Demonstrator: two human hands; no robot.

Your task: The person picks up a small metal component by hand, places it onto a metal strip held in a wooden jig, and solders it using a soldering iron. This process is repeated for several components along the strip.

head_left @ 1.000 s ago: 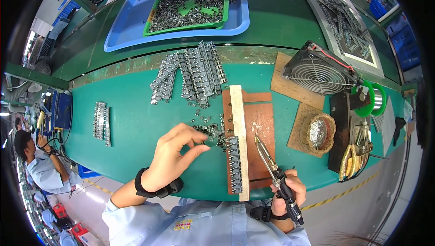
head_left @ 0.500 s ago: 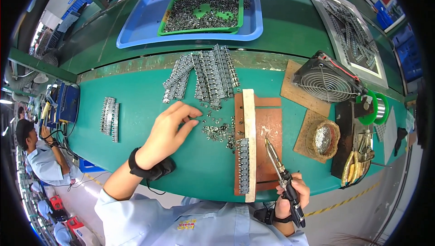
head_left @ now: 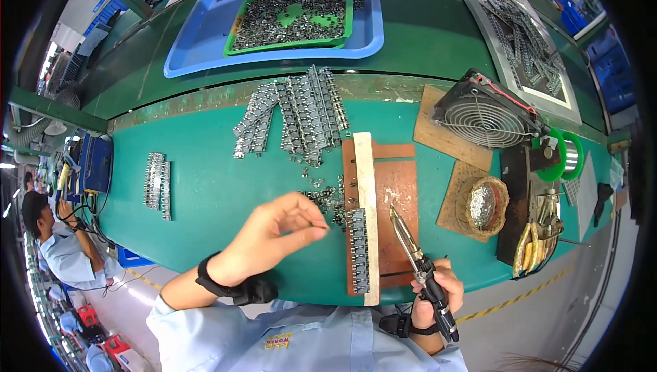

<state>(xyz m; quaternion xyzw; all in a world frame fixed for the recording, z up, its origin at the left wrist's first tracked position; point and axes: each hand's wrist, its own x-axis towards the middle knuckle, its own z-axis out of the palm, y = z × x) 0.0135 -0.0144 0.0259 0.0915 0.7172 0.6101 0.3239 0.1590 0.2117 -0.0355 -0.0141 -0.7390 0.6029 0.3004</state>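
Note:
My left hand [head_left: 277,232] is closed in a pinch just left of the wooden fixture, thumb against fingertips; whatever sits between them is too small to make out. Beside its fingers lies a scatter of tiny metal pieces [head_left: 320,198]. My right hand [head_left: 438,293] grips a soldering iron [head_left: 426,275] by its black handle, the tip pointing up and away over the brown board [head_left: 397,228]. A pale wooden strip [head_left: 366,228] runs along that board, and a row of small dark components [head_left: 358,252] stands against the strip's left side.
Stacked component strips [head_left: 301,115] lie beyond my left hand, with shorter strips [head_left: 157,186] at left. A blue tray [head_left: 198,43] holds a green tray [head_left: 233,43] of metal parts. At right are a fan [head_left: 486,119], a solder spool [head_left: 569,156] and a round solder-filled pot [head_left: 505,208].
My left hand has moved right and nearer to me, from beside the loose pieces toward the component row, and its fingers have closed into a pinch. My right hand keeps holding the soldering iron.

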